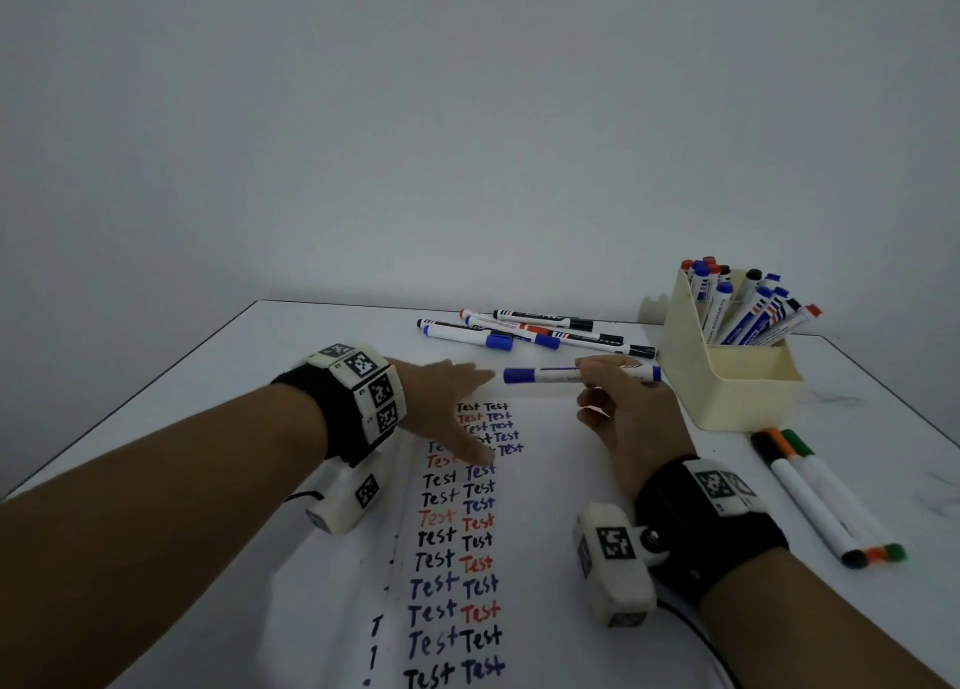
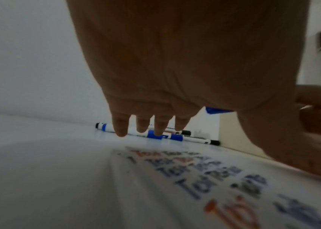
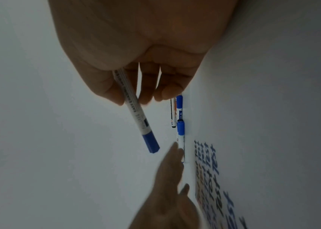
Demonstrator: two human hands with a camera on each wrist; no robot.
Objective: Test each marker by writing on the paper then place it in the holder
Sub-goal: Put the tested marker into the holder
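Head view: my right hand (image 1: 631,413) has its grip pinched round a blue-capped marker (image 1: 566,375), held level above the paper (image 1: 550,532), cap end toward my left hand (image 1: 449,402). Left grip's loose, fingers straight, holding nothing, over the paper's "Test" rows. Loose markers (image 1: 524,329) lie nr the bench's far edge. Holder (image 1: 727,376) w/ markers stands at far right; three markers (image 1: 826,496) lie along the right edge.

Right hand (image 1: 626,418) pinches capped blue marker (image 1: 582,374) (level); left hand (image 1: 449,407) outstretched.
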